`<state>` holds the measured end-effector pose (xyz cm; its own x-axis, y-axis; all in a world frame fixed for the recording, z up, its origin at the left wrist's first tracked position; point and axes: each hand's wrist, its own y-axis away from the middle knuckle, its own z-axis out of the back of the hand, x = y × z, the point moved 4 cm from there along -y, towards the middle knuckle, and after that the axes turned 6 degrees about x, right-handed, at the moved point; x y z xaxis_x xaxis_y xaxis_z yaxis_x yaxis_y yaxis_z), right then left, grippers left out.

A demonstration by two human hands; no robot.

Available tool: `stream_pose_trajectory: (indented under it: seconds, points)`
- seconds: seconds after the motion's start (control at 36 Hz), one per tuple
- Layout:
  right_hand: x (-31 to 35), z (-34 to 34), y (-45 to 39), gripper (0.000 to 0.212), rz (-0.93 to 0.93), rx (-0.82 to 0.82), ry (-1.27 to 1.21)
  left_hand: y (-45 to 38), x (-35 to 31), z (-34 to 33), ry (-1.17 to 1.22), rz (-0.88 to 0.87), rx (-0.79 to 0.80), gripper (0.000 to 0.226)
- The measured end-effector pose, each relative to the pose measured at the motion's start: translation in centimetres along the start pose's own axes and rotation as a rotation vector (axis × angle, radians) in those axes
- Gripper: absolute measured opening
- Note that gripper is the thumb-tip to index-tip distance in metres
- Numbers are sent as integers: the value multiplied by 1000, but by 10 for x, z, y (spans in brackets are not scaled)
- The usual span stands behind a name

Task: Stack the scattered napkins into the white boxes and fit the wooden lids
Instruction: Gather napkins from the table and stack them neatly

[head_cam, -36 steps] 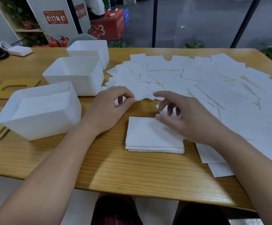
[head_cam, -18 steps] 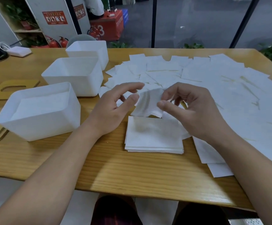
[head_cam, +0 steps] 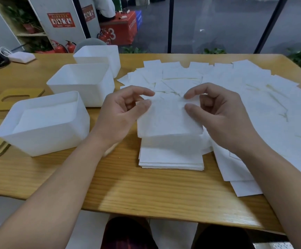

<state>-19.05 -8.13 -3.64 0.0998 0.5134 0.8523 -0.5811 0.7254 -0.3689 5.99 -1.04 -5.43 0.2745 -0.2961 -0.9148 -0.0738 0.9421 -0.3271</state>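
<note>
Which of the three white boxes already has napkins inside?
The nearest white box, closest to the left hand; the middle box and far box look empty.

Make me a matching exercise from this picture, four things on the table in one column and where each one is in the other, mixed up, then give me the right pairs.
Things:
1. held napkin
2. napkin stack
3. nearest box
4. slotted lid

Places:
A. flat on the table, left of and behind the nearest box
B. pinched between left hand and right hand, above the stack
C. at the table's left front, napkins already inside
D. on the table in front of the person, under the held napkin

Pairs: 1-B, 2-D, 3-C, 4-A
</note>
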Motion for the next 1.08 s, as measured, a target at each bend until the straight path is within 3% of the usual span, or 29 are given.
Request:
stream_pose_trajectory:
  seconds: [0.14,0.33,0.58,0.67,0.72,0.81,0.92,1.08]
  points:
    - [-5,0,2,38,-215,173,98,1,0,-1,24,89,105,21]
    - [-6,-7,5,34,-247,374,276,4,10,-6,-231,181,290,25]
    - [-13,-12,9,28,-258,441,460,3,17,-6,-447,199,358,25]
    - [-13,-8,7,20,-229,377,505,3,16,-5,-448,190,360,18]
    - [-10,-7,6,34,-184,358,567,1,16,-4,-455,188,316,5]
    - [-5,-11,9,62,-175,489,569,-3,19,2,-500,143,185,18]
    - [-4,-26,16,89,-167,677,630,-6,24,12,-542,111,35,8]
    - [-5,-39,18,83,-88,688,654,-8,28,7,-724,95,89,4]
